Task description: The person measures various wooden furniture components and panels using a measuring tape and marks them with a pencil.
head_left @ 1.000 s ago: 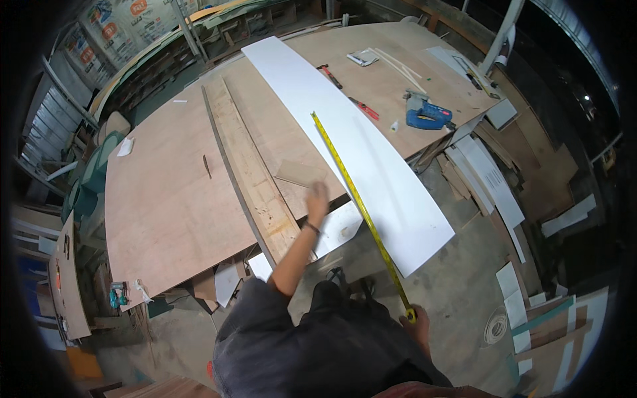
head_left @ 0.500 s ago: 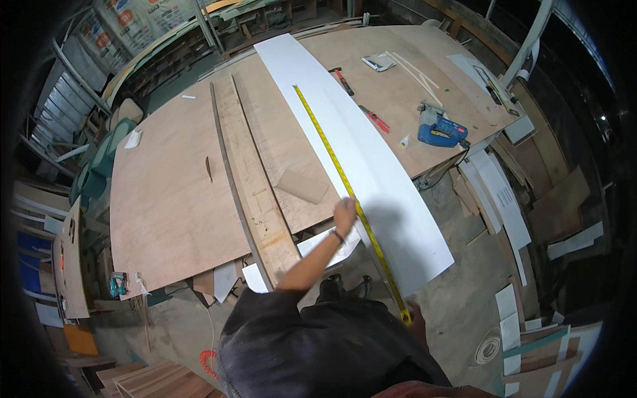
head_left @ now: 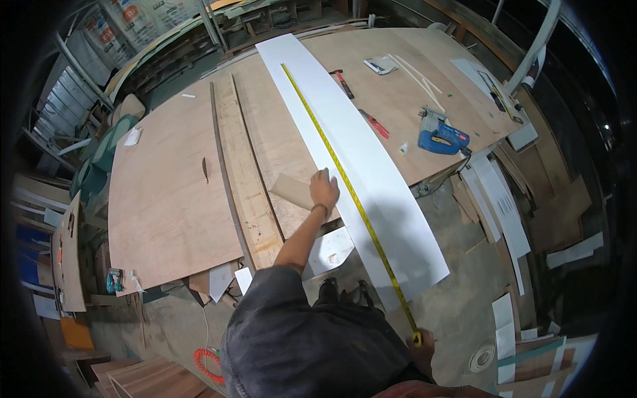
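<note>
- yellow tape blade [head_left: 358, 204] runs lengthwise along white board [head_left: 375, 166], upper middle of frame down to lower right, past the board's near end.
- to do this well: keep blade flat and straight; steady the case so the far tip doesn't creep.
- right hand [head_left: 423, 346], lower right: fingers wrapped round tape case [head_left: 417, 339].
- left hand [head_left: 324, 190], centre: fingers loosely bent at board's left edge, beside tan offcut [head_left: 289, 189]; pinching or merely resting, cannot tell.

The right hand [head_left: 426, 346] holds a yellow tape measure [head_left: 365, 216].
</note>
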Demonstrator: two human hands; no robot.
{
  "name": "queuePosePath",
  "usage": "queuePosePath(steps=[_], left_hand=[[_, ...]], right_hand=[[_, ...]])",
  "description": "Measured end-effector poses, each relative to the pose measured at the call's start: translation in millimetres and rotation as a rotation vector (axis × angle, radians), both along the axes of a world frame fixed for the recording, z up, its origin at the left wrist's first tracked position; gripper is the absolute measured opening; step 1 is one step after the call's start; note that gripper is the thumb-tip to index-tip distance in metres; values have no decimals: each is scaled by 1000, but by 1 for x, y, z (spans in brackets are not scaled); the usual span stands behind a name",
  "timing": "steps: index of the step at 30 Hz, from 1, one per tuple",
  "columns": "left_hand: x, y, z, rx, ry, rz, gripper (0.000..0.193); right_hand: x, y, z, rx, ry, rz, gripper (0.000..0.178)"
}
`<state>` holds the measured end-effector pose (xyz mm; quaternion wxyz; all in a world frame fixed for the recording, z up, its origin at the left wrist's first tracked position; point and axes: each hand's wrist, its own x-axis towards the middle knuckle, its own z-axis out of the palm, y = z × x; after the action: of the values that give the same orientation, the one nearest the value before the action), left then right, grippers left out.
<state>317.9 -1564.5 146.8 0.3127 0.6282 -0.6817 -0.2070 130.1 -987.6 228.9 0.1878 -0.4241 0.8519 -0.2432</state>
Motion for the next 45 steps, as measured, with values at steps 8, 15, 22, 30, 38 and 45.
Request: queuePosePath(steps=[8, 15, 22, 30, 38, 45], left_hand=[[66, 39, -21, -120, -372, -88, 66], [77, 48, -30, -152, -463, -109, 67], [80, 44, -25, -116, -441, -95, 66], [68, 37, -47, -93, -604, -150, 67], [70, 43, -55, -181, -588, -143, 71], [68, 48, -60, -175, -559, -179, 72]], right_hand=[[-7, -257, -39, -2, -171, 238, 47], [53, -400, -1, 203, -540, 135, 58], [73, -426, -18, 230, -466, 183, 64], [53, -366, -63, 154, -350, 177, 63], [6, -160, -28, 244, -195, 91, 52], [-2, -46, -25, 448, -179, -114, 46]])
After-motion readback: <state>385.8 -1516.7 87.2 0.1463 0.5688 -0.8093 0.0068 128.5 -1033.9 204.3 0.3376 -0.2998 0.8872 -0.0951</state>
